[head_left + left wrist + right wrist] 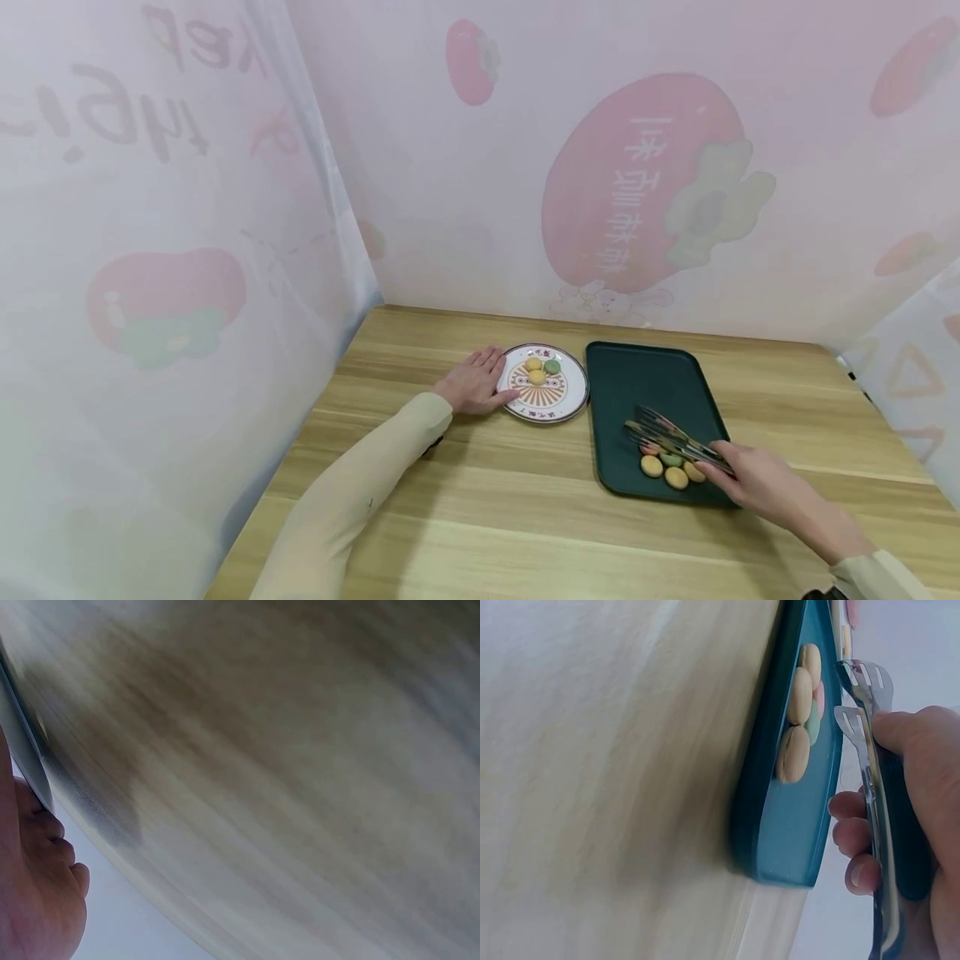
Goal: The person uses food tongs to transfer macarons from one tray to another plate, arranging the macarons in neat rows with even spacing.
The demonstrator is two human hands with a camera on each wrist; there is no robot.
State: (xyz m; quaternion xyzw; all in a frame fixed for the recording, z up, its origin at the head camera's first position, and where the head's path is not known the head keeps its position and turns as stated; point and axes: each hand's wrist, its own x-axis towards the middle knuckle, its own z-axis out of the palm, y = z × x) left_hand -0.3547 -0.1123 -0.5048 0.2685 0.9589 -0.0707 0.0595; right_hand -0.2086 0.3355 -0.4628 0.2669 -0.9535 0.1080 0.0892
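Note:
My left hand (474, 383) rests at the left edge of a round white plate (570, 407), fingers extended beside it and thumb over the rim. On the plate sit two yellow macarons (537, 377) and a green macaron (552, 367). My right hand (765, 483) grips metal serving tongs (871, 742) with dark grips, over a dark green tray (637, 375). The slotted tips stand apart, with nothing visible between them. Beneath the tongs, several yellow macarons (800, 696), a green macaron (814, 724) and a pink macaron (820, 699) lie at the tray's near end.
The plate and tray stand side by side on a wood-grain table (480, 517). Pale printed curtains (420, 167) hang behind the table and along both sides. The tray has a raised rim.

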